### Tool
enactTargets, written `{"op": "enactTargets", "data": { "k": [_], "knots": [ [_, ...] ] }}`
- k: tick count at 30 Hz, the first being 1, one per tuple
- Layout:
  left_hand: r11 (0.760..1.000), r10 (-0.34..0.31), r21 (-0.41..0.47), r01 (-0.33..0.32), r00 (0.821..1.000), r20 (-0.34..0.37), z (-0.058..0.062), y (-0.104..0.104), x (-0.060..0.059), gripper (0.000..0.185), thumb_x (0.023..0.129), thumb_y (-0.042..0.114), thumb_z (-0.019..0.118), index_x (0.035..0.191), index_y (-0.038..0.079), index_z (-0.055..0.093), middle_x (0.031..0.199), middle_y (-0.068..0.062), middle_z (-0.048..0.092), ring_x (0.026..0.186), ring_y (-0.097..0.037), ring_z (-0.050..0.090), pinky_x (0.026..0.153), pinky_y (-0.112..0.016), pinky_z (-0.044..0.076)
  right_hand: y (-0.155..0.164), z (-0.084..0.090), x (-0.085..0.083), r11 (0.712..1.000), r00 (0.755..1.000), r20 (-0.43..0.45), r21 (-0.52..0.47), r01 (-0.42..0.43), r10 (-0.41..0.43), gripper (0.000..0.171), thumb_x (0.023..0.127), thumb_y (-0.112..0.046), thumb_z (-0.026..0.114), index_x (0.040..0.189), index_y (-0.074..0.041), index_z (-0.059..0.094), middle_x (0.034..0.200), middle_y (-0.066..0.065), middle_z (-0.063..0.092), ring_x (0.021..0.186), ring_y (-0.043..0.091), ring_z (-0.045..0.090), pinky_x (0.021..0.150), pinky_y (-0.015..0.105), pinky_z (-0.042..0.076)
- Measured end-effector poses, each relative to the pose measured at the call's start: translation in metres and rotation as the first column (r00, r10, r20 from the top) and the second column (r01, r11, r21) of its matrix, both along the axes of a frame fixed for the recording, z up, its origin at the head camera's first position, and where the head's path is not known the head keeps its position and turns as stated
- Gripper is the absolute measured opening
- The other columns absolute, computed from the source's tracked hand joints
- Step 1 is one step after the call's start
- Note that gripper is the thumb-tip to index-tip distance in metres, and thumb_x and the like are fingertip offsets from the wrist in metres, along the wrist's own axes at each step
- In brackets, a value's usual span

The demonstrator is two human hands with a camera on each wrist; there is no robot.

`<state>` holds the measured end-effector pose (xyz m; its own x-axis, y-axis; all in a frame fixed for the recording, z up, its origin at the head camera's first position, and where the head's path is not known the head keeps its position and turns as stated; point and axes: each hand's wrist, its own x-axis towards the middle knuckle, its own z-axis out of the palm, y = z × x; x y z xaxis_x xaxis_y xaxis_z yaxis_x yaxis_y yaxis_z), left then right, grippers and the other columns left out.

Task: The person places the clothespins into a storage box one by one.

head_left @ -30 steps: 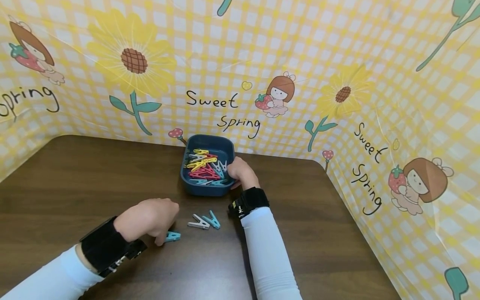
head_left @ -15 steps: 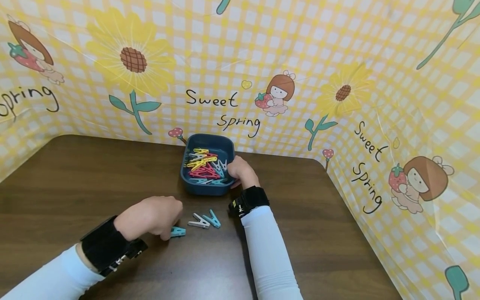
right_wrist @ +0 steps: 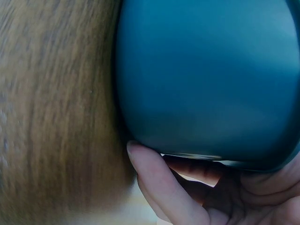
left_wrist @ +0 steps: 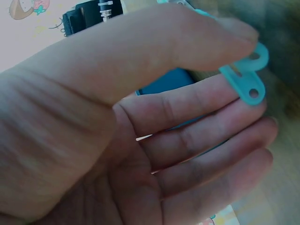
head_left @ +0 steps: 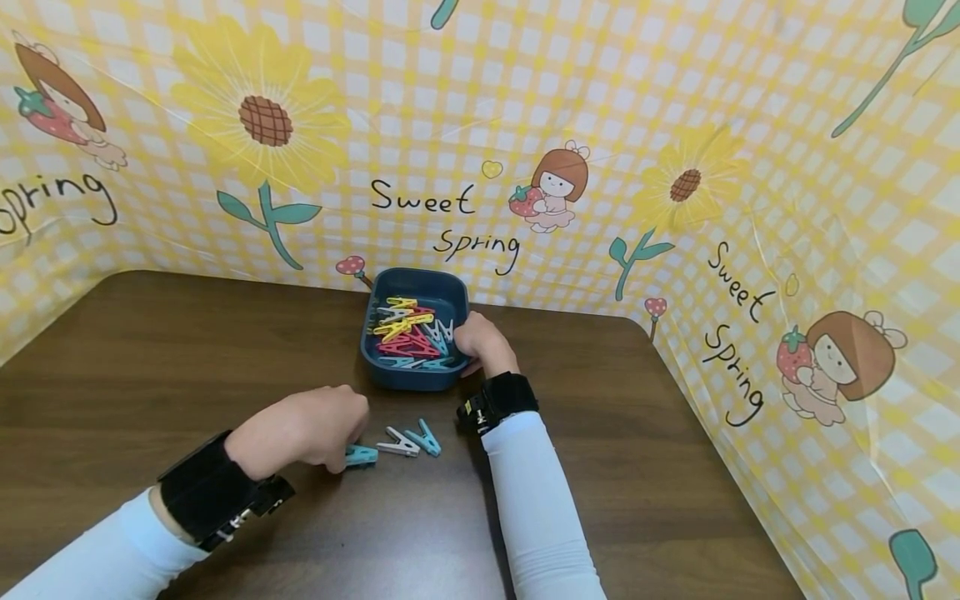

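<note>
My left hand [head_left: 315, 427] pinches a teal clothespin [head_left: 362, 455] between thumb and index finger just over the brown table [head_left: 150, 367]; the left wrist view shows that teal clothespin [left_wrist: 247, 76] sticking out from under the thumb. A white clothespin [head_left: 397, 444] and another teal clothespin [head_left: 424, 438] lie just to its right. My right hand [head_left: 480, 343] grips the near right rim of a dark blue tray [head_left: 382, 371] filled with several yellow, red, white and teal clothespins [head_left: 408, 333]. In the right wrist view, the dark blue tray [right_wrist: 206, 75] fills the frame, with fingers [right_wrist: 159, 183] curled under its edge.
A yellow checked cloth [head_left: 600, 150] printed with sunflowers and "Sweet Spring" walls the table at the back and along the right side. The table's rounded corner [head_left: 652, 342] is right of the tray. Black wrist straps [head_left: 498, 398] sit on both forearms.
My left hand has moved right and slightly away from me with the teal clothespin, closer to the two loose pins. The right hand has stayed on the tray.
</note>
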<state>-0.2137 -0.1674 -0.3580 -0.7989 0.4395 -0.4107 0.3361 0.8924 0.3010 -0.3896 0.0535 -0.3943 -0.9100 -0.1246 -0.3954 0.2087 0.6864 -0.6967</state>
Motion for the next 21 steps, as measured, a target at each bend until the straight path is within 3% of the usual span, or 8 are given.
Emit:
{"op": "enactTargets", "data": {
  "k": [6,7,8,12,14,15,21],
  "knots": [
    [1.0,0.003,0.006,-0.002,1.0,-0.023,0.003,-0.001,0.0,0.023,0.082,0.01,0.094,0.094,0.012,0.075,0.081,-0.002,0.067,0.071,-0.019,0.059,0.065,-0.031,0.052,-0.001,0.0,-0.002,1.0,1.0,0.009,-0.008,0.012,-0.012,0.037,0.113,-0.012,0.045,0.149,-0.002,0.05,0.138,0.022,0.062,0.111,0.038,0.073,0.074,0.046,0.07],
    [1.0,0.003,0.006,-0.003,1.0,-0.025,0.004,-0.001,0.0,0.023,0.082,0.011,0.094,0.094,0.012,0.074,0.082,-0.002,0.067,0.071,-0.019,0.059,0.065,-0.031,0.051,-0.001,-0.002,-0.004,1.0,1.0,0.008,-0.009,0.013,-0.013,0.037,0.113,-0.012,0.044,0.148,-0.002,0.051,0.137,0.023,0.062,0.11,0.038,0.073,0.074,0.047,0.07],
    [1.0,0.002,0.007,-0.002,1.0,-0.026,0.004,-0.001,-0.001,0.023,0.082,0.011,0.094,0.095,0.012,0.075,0.082,-0.002,0.067,0.071,-0.019,0.059,0.066,-0.031,0.052,0.001,-0.018,-0.018,1.0,1.0,0.0,-0.015,0.01,-0.01,0.036,0.113,-0.014,0.047,0.147,-0.003,0.053,0.135,0.021,0.064,0.107,0.036,0.074,0.071,0.045,0.07],
    [1.0,-0.007,0.01,0.008,1.0,-0.029,0.004,-0.001,-0.002,0.023,0.083,0.011,0.094,0.097,0.011,0.075,0.082,-0.002,0.067,0.071,-0.019,0.059,0.066,-0.03,0.052,0.002,-0.021,-0.023,1.0,1.0,0.011,-0.012,0.005,-0.005,0.037,0.113,-0.014,0.046,0.148,-0.002,0.051,0.136,0.021,0.063,0.106,0.036,0.074,0.071,0.046,0.07],
    [1.0,-0.012,0.015,0.012,1.0,-0.029,0.004,-0.001,-0.002,0.022,0.083,0.011,0.093,0.097,0.011,0.075,0.082,-0.001,0.067,0.071,-0.018,0.059,0.066,-0.03,0.052,0.002,-0.019,-0.021,1.0,1.0,0.017,-0.013,0.003,-0.003,0.038,0.113,-0.014,0.046,0.149,-0.003,0.051,0.136,0.021,0.062,0.108,0.036,0.074,0.072,0.045,0.07],
    [1.0,-0.013,0.016,0.014,0.999,-0.029,0.005,-0.001,-0.003,0.022,0.084,0.011,0.093,0.096,0.012,0.075,0.082,-0.001,0.067,0.071,-0.018,0.059,0.066,-0.03,0.052,-0.001,-0.003,-0.007,1.0,1.0,0.027,-0.007,0.006,-0.006,0.039,0.114,-0.012,0.044,0.15,-0.001,0.048,0.138,0.023,0.061,0.109,0.039,0.073,0.075,0.047,0.07],
    [0.999,-0.022,0.031,0.024,0.999,-0.048,0.006,0.0,-0.003,0.022,0.084,0.012,0.094,0.097,0.012,0.077,0.083,-0.001,0.067,0.071,-0.017,0.06,0.067,-0.03,0.055,-0.001,0.005,0.001,1.0,0.999,0.039,0.012,0.007,-0.008,0.037,0.115,-0.014,0.045,0.15,-0.003,0.049,0.139,0.021,0.061,0.111,0.034,0.072,0.076,0.043,0.07]
  ]
}}
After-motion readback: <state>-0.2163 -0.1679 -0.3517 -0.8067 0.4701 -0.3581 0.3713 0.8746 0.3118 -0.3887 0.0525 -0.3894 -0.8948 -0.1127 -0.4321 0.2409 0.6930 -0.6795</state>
